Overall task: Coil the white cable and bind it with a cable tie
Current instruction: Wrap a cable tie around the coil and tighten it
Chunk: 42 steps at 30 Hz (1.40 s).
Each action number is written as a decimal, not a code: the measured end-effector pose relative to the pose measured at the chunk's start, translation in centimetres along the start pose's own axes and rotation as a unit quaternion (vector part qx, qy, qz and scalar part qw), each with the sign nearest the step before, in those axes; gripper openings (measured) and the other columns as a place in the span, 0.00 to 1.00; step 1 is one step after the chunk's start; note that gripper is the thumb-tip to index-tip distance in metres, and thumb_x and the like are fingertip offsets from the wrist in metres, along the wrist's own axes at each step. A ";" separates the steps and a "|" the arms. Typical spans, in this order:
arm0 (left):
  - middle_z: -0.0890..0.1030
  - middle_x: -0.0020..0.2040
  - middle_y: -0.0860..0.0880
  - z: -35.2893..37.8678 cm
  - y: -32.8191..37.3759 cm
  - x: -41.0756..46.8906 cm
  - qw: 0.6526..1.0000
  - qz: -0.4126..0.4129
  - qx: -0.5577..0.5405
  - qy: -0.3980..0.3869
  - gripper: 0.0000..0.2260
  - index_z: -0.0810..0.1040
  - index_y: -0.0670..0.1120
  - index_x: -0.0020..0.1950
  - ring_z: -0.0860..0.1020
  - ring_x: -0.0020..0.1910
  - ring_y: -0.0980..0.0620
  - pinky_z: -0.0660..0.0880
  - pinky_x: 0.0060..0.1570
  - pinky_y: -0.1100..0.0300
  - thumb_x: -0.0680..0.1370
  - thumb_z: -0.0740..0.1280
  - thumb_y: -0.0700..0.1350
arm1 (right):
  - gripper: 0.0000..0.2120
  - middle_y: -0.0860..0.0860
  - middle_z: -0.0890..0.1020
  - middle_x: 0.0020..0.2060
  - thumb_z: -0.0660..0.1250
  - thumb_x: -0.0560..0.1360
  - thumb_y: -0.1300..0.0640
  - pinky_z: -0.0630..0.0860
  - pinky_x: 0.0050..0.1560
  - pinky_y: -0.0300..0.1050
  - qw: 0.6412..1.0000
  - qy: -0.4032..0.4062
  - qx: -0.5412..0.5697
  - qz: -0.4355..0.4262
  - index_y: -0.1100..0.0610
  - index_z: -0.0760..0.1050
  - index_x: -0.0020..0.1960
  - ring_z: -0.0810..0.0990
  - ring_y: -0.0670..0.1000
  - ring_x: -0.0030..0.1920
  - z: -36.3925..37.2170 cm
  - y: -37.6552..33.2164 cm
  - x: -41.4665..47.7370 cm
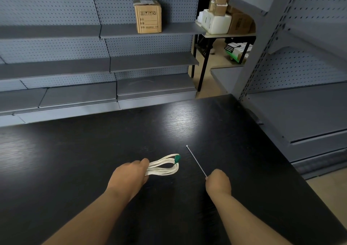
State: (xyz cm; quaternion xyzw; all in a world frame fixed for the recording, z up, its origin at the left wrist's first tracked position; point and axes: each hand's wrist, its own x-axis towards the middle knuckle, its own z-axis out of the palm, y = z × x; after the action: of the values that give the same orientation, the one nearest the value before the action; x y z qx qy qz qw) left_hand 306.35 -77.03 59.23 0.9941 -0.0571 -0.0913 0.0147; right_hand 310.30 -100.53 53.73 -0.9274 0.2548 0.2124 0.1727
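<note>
The white cable [165, 166] is gathered into a flat bundle of several loops, with a green plug [177, 158] at its far end. My left hand [129, 173] is closed around the near end of the bundle, just above the black table [93, 151]. A thin white cable tie [196, 160] runs straight and slanted, its small head pointing away from me. My right hand [217, 182] pinches its near end, to the right of the cable and apart from it.
Grey pegboard shelving lines the far side and the right side of the table. A cardboard box [147, 16] stands on a far shelf. Further boxes [216, 19] sit on a folding table at the back right.
</note>
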 end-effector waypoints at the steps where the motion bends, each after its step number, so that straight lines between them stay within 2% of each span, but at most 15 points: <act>1: 0.77 0.53 0.49 0.0 0.0 -0.1 1.000 0.000 0.001 -0.001 0.11 0.67 0.49 0.58 0.77 0.49 0.47 0.67 0.40 0.57 0.79 0.58 0.52 | 0.11 0.58 0.80 0.56 0.62 0.79 0.59 0.75 0.52 0.44 1.000 -0.001 -0.009 -0.003 0.63 0.76 0.57 0.78 0.56 0.58 0.0 0.0 -0.1; 5: 0.77 0.53 0.50 0.1 -0.2 -0.4 1.000 -0.002 -0.004 -0.001 0.10 0.67 0.49 0.58 0.77 0.49 0.48 0.66 0.40 0.58 0.79 0.58 0.52 | 0.11 0.58 0.79 0.57 0.61 0.78 0.59 0.75 0.53 0.45 0.999 0.003 -0.029 -0.024 0.62 0.76 0.58 0.78 0.57 0.57 0.3 0.0 -0.6; 9: 0.77 0.53 0.50 0.1 -0.3 -0.5 1.000 -0.002 -0.006 -0.001 0.10 0.67 0.50 0.58 0.77 0.49 0.48 0.69 0.42 0.57 0.79 0.58 0.52 | 0.14 0.57 0.74 0.61 0.59 0.78 0.61 0.72 0.58 0.43 0.998 0.025 -0.036 -0.041 0.63 0.70 0.63 0.74 0.55 0.61 0.7 0.0 -1.0; 12: 0.77 0.53 0.50 0.1 -0.3 -0.7 1.000 -0.004 -0.002 0.001 0.10 0.67 0.49 0.58 0.77 0.49 0.48 0.66 0.40 0.57 0.79 0.58 0.52 | 0.14 0.58 0.73 0.62 0.57 0.79 0.61 0.70 0.60 0.44 0.997 0.038 -0.033 -0.052 0.64 0.67 0.64 0.73 0.56 0.62 0.8 0.2 -1.3; 14: 0.77 0.53 0.50 0.1 -0.4 -0.8 1.000 -0.005 -0.002 0.001 0.10 0.67 0.49 0.58 0.77 0.50 0.48 0.65 0.39 0.58 0.79 0.58 0.52 | 0.14 0.58 0.73 0.62 0.57 0.79 0.61 0.70 0.59 0.44 0.997 0.045 -0.024 -0.058 0.63 0.68 0.63 0.73 0.56 0.62 0.8 0.4 -1.5; 17: 0.77 0.53 0.50 0.1 -0.5 -0.9 1.000 -0.006 -0.006 0.002 0.11 0.67 0.49 0.58 0.77 0.50 0.47 0.69 0.42 0.56 0.79 0.58 0.52 | 0.11 0.57 0.75 0.59 0.57 0.79 0.61 0.71 0.56 0.43 0.995 0.064 -0.003 -0.074 0.63 0.69 0.60 0.75 0.55 0.58 0.8 0.5 -1.9; 20: 0.77 0.53 0.50 0.1 -0.5 -1.1 1.000 -0.008 -0.013 0.004 0.11 0.67 0.49 0.58 0.77 0.50 0.47 0.71 0.43 0.56 0.79 0.59 0.52 | 0.09 0.56 0.78 0.52 0.57 0.80 0.59 0.71 0.46 0.40 0.991 0.067 0.066 -0.100 0.62 0.71 0.55 0.77 0.52 0.49 0.8 0.5 -2.3; 22: 0.77 0.53 0.50 0.1 -0.6 -1.2 1.000 -0.010 -0.015 0.011 0.11 0.67 0.49 0.57 0.77 0.50 0.47 0.71 0.43 0.56 0.78 0.59 0.52 | 0.08 0.54 0.79 0.49 0.58 0.80 0.58 0.69 0.42 0.38 0.976 0.029 0.180 -0.115 0.60 0.72 0.53 0.76 0.48 0.44 0.7 0.4 -2.5; 25: 0.78 0.52 0.50 0.0 -0.6 -1.3 0.999 -0.016 -0.021 0.020 0.10 0.67 0.49 0.57 0.78 0.49 0.47 0.69 0.41 0.56 0.78 0.59 0.52 | 0.03 0.52 0.80 0.47 0.61 0.79 0.59 0.73 0.46 0.40 0.931 -0.021 0.350 -0.103 0.55 0.74 0.49 0.77 0.47 0.45 0.7 0.0 -3.0; 28: 0.78 0.50 0.50 -0.1 -0.6 -1.4 0.998 -0.025 -0.037 0.033 0.10 0.68 0.49 0.55 0.78 0.48 0.47 0.71 0.42 0.55 0.78 0.59 0.53 | 0.04 0.54 0.82 0.45 0.63 0.77 0.62 0.76 0.48 0.41 0.882 -0.052 0.463 -0.074 0.56 0.76 0.46 0.79 0.49 0.45 0.8 -0.6 -3.5; 30: 0.78 0.49 0.50 -0.1 -0.6 -1.4 0.997 -0.038 -0.048 0.042 0.10 0.68 0.49 0.54 0.78 0.47 0.47 0.71 0.42 0.56 0.78 0.60 0.53 | 0.04 0.55 0.82 0.45 0.64 0.77 0.64 0.76 0.45 0.39 0.852 -0.074 0.515 -0.060 0.57 0.77 0.48 0.80 0.49 0.45 0.7 -0.9 -3.9; 32: 0.78 0.49 0.50 -0.2 -0.6 -1.5 0.996 -0.047 -0.056 0.048 0.09 0.68 0.49 0.53 0.78 0.46 0.46 0.69 0.40 0.56 0.78 0.60 0.53 | 0.07 0.54 0.82 0.45 0.64 0.77 0.65 0.76 0.45 0.38 0.833 -0.094 0.542 -0.056 0.58 0.76 0.53 0.80 0.49 0.46 0.5 -1.2 -4.4; 34: 0.78 0.48 0.50 -0.3 -0.4 -1.5 0.996 -0.052 -0.059 0.050 0.09 0.68 0.49 0.53 0.78 0.46 0.46 0.67 0.39 0.57 0.78 0.60 0.53 | 0.10 0.54 0.82 0.46 0.63 0.77 0.65 0.77 0.49 0.40 0.835 -0.101 0.537 -0.058 0.59 0.76 0.56 0.80 0.50 0.48 0.7 -1.4 -4.6; 38: 0.78 0.49 0.50 -0.6 -0.1 -1.7 0.995 -0.050 -0.063 0.053 0.09 0.68 0.48 0.53 0.78 0.47 0.47 0.66 0.38 0.58 0.78 0.60 0.52 | 0.09 0.53 0.82 0.46 0.64 0.77 0.64 0.77 0.55 0.45 0.843 -0.116 0.521 -0.061 0.58 0.78 0.56 0.80 0.50 0.49 1.2 -1.7 -5.1; 42: 0.78 0.49 0.49 -0.8 0.6 -2.0 0.995 -0.048 -0.072 0.058 0.10 0.68 0.48 0.54 0.78 0.47 0.46 0.67 0.39 0.57 0.78 0.60 0.52 | 0.08 0.54 0.82 0.45 0.64 0.77 0.64 0.78 0.54 0.45 0.843 -0.132 0.516 -0.069 0.57 0.79 0.52 0.81 0.51 0.49 1.8 -2.0 -5.8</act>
State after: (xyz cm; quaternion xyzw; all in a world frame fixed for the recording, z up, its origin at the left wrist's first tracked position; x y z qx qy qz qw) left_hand 304.44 -77.39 60.44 0.9956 -0.0014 -0.0384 0.0853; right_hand 306.34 -95.87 55.44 -0.6825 0.2378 0.1586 0.6727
